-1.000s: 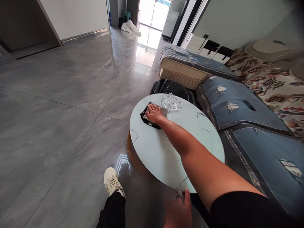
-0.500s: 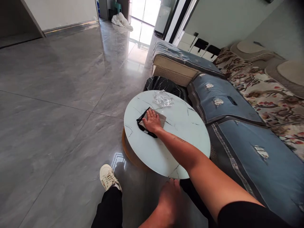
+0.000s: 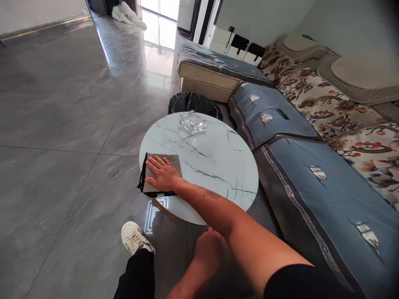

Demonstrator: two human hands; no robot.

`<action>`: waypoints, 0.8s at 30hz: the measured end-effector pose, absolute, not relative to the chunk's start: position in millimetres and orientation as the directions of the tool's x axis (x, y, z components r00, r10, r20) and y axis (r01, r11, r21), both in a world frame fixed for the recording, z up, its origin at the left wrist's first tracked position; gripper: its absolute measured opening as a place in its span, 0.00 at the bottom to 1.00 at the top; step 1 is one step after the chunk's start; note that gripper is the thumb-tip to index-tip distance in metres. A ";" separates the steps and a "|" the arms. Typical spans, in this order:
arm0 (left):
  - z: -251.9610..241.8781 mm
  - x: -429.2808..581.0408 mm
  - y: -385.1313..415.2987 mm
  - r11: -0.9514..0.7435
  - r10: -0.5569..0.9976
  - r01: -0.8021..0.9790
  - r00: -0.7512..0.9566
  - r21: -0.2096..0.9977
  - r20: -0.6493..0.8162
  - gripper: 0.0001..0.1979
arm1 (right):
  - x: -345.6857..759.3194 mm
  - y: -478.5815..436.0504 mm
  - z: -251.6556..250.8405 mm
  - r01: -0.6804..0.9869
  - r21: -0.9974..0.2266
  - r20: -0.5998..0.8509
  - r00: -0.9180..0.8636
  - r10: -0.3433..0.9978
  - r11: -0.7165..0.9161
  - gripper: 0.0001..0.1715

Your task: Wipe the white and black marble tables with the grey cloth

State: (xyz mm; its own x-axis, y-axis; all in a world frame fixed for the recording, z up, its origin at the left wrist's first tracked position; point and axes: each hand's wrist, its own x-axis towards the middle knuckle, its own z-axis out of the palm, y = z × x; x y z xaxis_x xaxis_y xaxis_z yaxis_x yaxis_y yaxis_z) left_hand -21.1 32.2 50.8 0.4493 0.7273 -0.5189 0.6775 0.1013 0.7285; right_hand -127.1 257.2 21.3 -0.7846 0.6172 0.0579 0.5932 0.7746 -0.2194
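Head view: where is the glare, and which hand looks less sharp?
In the head view, daylight washes out the far opening and glares on the floor; in the same view, the left hand, near the table, looks softer than the right hand on the cloth.

We see daylight (image 3: 158, 60) on the glossy grey floor (image 3: 71, 99) beyond the right hand (image 3: 162, 172). A blue-covered sofa (image 3: 297, 160) stands to that hand's right.

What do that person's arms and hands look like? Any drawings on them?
The right arm wears a short black sleeve; its forearm has a dark, letter-like marking, too small to read. The right hand is bare. The left hand is bare too, though blurry.
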 end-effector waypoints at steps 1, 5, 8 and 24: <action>48.7 -19.8 34.0 0.117 0.723 0.690 0.433 0.714 -0.537 0.24 | -111.4 260.3 22.2 0.613 -0.216 0.050 -0.771 0.635 0.760 0.46; 43.9 -17.0 34.2 0.099 0.732 0.711 0.422 0.697 -0.535 0.27 | -30.2 277.0 28.9 0.752 -0.188 -0.043 -0.649 0.760 0.632 0.45; 47.5 -18.2 31.7 0.064 0.737 0.729 0.425 0.681 -0.525 0.32 | 48.6 289.2 32.8 0.870 -0.132 -0.107 -0.488 0.866 0.474 0.44; 48.5 -16.5 15.6 0.064 0.727 0.731 0.432 0.680 -0.534 0.42 | 218.0 235.9 22.8 0.991 0.100 -0.096 0.102 0.990 -0.092 0.44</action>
State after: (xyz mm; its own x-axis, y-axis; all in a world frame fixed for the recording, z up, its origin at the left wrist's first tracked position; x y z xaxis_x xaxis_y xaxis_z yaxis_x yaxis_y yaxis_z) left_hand -16.5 15.6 48.5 0.4325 0.7268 -0.5336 0.7307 0.0642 0.6796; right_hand 218.0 235.9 22.8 0.1017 0.9902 -0.0960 0.9907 -0.0921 0.0997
